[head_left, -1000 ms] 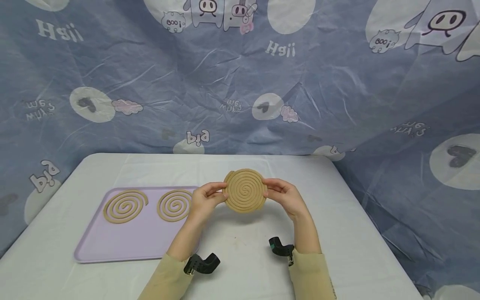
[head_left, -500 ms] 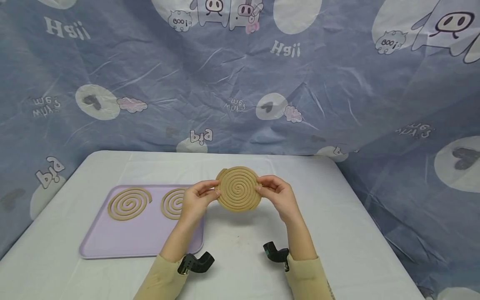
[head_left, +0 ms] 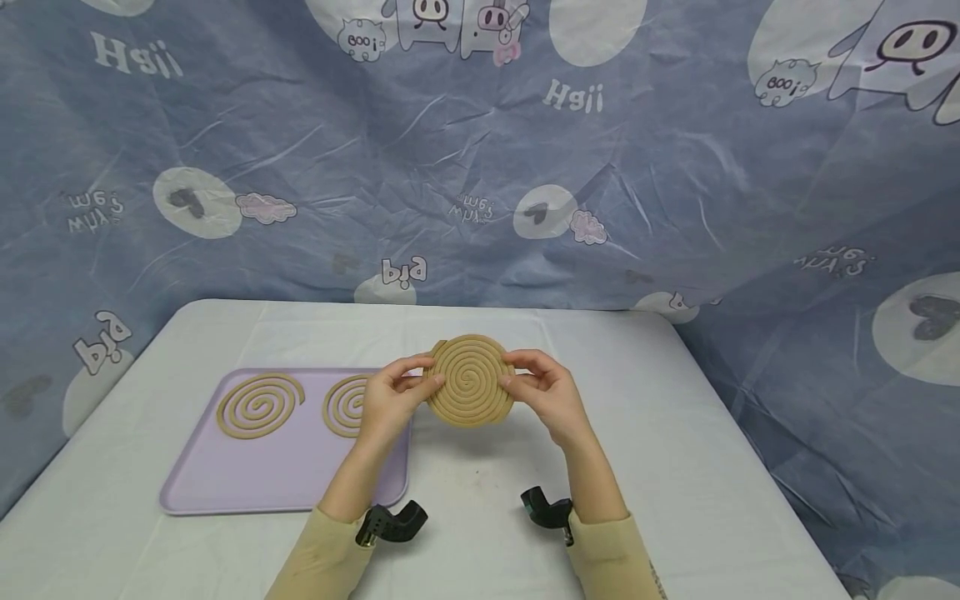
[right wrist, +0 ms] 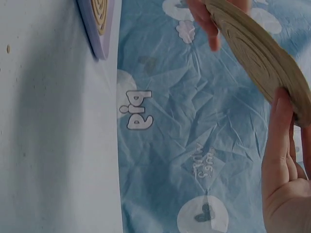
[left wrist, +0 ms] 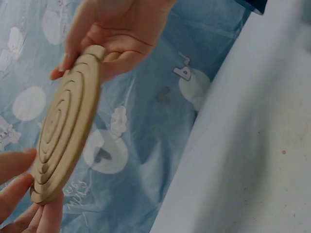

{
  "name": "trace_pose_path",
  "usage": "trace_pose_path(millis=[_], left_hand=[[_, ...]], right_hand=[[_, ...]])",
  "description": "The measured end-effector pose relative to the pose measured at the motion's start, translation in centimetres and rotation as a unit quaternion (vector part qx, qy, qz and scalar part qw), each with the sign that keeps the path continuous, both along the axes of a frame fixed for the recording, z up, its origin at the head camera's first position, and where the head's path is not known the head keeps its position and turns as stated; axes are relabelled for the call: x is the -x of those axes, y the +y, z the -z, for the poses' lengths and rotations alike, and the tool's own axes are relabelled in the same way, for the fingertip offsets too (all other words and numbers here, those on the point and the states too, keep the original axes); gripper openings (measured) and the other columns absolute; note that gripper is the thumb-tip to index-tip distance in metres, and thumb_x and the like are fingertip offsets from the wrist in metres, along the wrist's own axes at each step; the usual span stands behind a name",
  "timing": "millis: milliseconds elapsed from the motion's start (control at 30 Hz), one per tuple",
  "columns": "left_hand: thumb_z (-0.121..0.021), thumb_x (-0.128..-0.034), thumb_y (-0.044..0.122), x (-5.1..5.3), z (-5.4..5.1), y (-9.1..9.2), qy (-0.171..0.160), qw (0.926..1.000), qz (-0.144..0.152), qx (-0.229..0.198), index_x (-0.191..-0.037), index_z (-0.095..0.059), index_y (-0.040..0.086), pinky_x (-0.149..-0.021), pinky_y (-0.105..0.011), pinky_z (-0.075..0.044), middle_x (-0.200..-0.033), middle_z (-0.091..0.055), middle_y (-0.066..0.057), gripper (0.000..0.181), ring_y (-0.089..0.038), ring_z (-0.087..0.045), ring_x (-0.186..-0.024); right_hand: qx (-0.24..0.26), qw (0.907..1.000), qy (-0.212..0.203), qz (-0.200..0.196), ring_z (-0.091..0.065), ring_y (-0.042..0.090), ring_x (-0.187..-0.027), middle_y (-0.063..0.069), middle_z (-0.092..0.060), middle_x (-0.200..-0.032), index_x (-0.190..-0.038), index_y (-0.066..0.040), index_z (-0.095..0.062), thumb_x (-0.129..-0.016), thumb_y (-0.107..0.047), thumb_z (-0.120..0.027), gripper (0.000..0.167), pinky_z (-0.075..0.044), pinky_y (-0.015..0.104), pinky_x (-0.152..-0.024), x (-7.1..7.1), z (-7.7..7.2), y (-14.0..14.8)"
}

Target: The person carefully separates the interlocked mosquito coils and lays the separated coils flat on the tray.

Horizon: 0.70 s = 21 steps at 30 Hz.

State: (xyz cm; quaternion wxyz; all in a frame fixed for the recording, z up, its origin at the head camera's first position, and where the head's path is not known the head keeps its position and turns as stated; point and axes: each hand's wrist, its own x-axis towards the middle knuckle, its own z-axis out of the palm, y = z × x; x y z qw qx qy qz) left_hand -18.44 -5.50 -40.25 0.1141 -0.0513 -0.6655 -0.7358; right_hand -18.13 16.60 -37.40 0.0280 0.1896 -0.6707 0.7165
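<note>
A tan spiral disc (head_left: 468, 381), tightly coiled, is held up above the table between both hands. The left hand (head_left: 392, 400) pinches its left edge with thumb and fingers; the right hand (head_left: 551, 396) pinches the right edge the same way. In the left wrist view the disc (left wrist: 68, 126) appears nearly edge-on, its coils stepped in slight relief. The right wrist view shows the right hand (right wrist: 286, 170) with its thumb on one face of the disc (right wrist: 257, 56).
On the left of the white table (head_left: 675, 467) lies a lilac tray (head_left: 247, 483). It carries two looser spirals, one at the left (head_left: 258, 406) and one (head_left: 343, 406) partly hidden by the left hand. A patterned blue cloth (head_left: 637, 167) hangs behind.
Both hands and the disc have shifted a little to the left in the view, and the tray's right spiral is now more covered. The grip on the disc continues.
</note>
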Motion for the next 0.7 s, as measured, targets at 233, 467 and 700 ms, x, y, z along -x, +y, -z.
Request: trace_pose_path(millis=[233, 467, 700], left_hand=[[-0.082, -0.0734, 0.022, -0.3, 0.4, 0.7, 0.058, 0.9902, -0.021, 0.126, -0.103, -0.07, 0.008, -0.095, -0.046, -0.043, -0.136, -0.043, -0.01, 0.034, -0.029, -0.046, -0.118], [-0.082, -0.0731, 0.025, -0.8, 0.5, 1.7, 0.096, 0.9811, -0.051, 0.16, -0.105, -0.071, 0.013, -0.097, -0.045, -0.034, -0.118, -0.048, -0.008, 0.036, -0.023, -0.043, -0.112], [-0.08, -0.0755, 0.016, -0.9, 0.4, 2.0, 0.123, 0.9833, -0.021, 0.133, -0.114, -0.067, 0.009, -0.093, -0.048, -0.042, -0.113, -0.06, -0.009, 0.041, -0.03, -0.06, -0.096]], right_hand=[[0.011, 0.9982, 0.032, 0.049, -0.065, 0.013, -0.077, 0.009, -0.062, -0.094, -0.107, 0.013, -0.057, -0.082, 0.009, -0.063, 0.026, -0.055, 0.023, -0.064, -0.4, 0.1, -1.4], [-0.028, 0.9934, 0.055, 0.097, -0.061, 0.013, -0.072, 0.019, -0.061, -0.099, -0.104, 0.006, -0.062, -0.083, 0.01, -0.063, 0.022, -0.05, 0.018, -0.055, -0.9, 0.3, -2.9], [-0.062, 0.9922, 0.073, 0.08, -0.061, 0.029, -0.076, 0.023, -0.058, -0.103, -0.107, 0.01, -0.058, -0.087, 0.01, -0.058, 0.02, -0.055, 0.03, -0.057, -2.6, -1.3, -4.5]])
